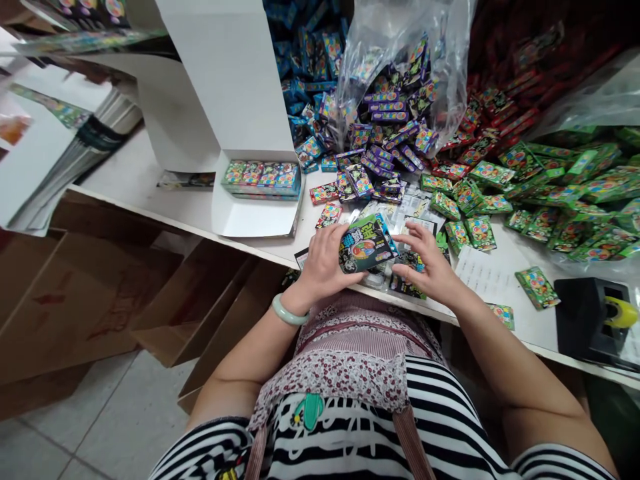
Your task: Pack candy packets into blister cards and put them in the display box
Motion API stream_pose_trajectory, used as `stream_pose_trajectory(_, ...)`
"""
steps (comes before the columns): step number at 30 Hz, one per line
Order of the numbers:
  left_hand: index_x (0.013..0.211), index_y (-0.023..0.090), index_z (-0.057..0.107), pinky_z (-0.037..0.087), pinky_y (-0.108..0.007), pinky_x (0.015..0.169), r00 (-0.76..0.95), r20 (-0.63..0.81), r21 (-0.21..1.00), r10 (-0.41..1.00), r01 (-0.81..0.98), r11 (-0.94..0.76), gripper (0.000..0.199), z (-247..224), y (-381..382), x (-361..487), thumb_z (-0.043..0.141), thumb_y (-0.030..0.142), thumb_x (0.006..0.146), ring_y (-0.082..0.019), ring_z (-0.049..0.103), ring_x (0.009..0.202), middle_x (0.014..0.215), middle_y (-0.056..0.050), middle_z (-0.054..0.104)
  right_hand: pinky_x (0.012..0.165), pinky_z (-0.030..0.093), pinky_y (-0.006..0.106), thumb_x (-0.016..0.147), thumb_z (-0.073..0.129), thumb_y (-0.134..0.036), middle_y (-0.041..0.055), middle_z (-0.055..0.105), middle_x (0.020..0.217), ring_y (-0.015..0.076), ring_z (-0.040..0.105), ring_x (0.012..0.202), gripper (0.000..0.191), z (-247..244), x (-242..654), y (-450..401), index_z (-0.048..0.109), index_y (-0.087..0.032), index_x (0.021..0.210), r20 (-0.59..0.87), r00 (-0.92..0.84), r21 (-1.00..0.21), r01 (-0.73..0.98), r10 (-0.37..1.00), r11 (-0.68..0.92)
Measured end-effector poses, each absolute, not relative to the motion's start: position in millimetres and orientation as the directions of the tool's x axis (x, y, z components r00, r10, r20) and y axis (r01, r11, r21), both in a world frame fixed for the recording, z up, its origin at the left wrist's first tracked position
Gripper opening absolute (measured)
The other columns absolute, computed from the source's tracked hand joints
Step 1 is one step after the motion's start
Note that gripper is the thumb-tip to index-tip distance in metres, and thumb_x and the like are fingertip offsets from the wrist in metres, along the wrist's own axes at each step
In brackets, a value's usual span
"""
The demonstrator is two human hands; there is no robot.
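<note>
My left hand (pixel 327 261) is closed on a black and green printed packet (pixel 367 248), thumb along its lower edge and fingers over its left side. A blue edge shows at the packet's upper right. My right hand (pixel 429 261) is beside the packet's right end, with thumb and fingers apart. Its index fingertip is close to the blue edge; whether it touches, I cannot tell. Beneath this hand, more black and green printed packaging (pixel 407 285) lies at the table's front edge. An open white carton (pixel 255 217) to the left contains rows of small colourful boxes (pixel 263 177).
Piles of small boxes cover the table's back: blue (pixel 310 60), purple (pixel 387 113), red (pixel 500 107) and green (pixel 565 193). A clear plastic bag (pixel 360 40) surrounds some purple ones. At right is a black tape dispenser (pixel 580 313). Brown cartons (pixel 75 300) stand below at left.
</note>
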State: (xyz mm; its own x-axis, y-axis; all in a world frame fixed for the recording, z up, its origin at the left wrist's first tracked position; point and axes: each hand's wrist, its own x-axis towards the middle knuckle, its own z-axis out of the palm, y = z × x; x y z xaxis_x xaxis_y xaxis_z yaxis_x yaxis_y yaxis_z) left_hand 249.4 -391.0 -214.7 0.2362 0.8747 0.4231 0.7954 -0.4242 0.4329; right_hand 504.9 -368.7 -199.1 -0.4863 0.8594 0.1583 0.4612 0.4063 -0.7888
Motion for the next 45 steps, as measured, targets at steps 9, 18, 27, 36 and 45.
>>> stream_pose_trajectory(9,0.139,0.021,0.039,0.052,-0.045,0.098,0.192,0.291,0.867,0.937,0.361,-0.343,0.074,-210,-401,285,0.061,0.066,0.085,-0.027,0.059,0.116,0.129,-0.014,0.055,0.066,0.057,0.031,0.090,0.058,-0.036,0.0038,0.064,0.101,0.0161,0.063,0.074,0.031,-175,512,-372,0.056,-0.026,0.119,0.179,-0.273,-0.888,0.369,0.945,0.275)
stream_pose_trajectory(18,0.131,0.022,0.047,0.057,-0.036,0.089,0.110,0.137,0.989,0.984,0.043,-0.143,0.043,-228,-417,306,0.058,0.042,0.095,-0.019,0.064,0.104,0.112,-0.009,0.063,0.102,0.042,0.053,0.092,0.060,-0.039,0.0117,0.063,0.122,0.0327,0.055,0.119,0.026,-160,508,-371,0.070,-0.028,0.113,0.357,-0.450,-0.406,0.714,0.818,0.570)
stream_pose_trajectory(27,0.143,0.030,0.042,0.060,-0.037,0.088,0.125,0.088,0.995,0.988,0.026,-0.092,0.058,-232,-433,291,0.064,0.043,0.091,-0.017,0.066,0.096,0.128,-0.009,0.059,0.087,0.041,0.043,0.096,0.055,-0.038,0.0072,0.071,0.100,0.0253,0.061,0.095,0.022,-163,496,-376,0.071,-0.026,0.106,0.320,-0.569,-0.397,0.645,0.758,0.653)
stream_pose_trajectory(36,0.141,0.031,0.049,0.060,-0.035,0.089,0.193,0.154,0.986,0.969,0.033,-0.163,0.052,-229,-438,282,0.065,0.038,0.092,-0.018,0.066,0.102,0.132,-0.007,0.060,0.084,0.042,0.040,0.096,0.058,-0.028,0.0048,0.072,0.096,0.0221,0.061,0.090,0.015,-164,490,-387,0.070,-0.026,0.104,0.396,-0.602,-0.386,0.576,0.694,0.720)
stream_pose_trajectory(45,0.134,0.036,0.052,0.059,-0.021,0.079,0.195,0.249,0.966,0.949,-0.127,-0.227,0.045,-219,-430,274,0.065,0.024,0.092,-0.011,0.065,0.092,0.113,0.000,0.065,0.080,0.054,0.035,0.086,0.070,-0.031,0.0054,0.063,0.108,0.0202,0.064,0.098,0.036,-208,491,-419,0.054,-0.028,0.118,0.436,-0.030,-0.850,0.313,0.899,0.423)
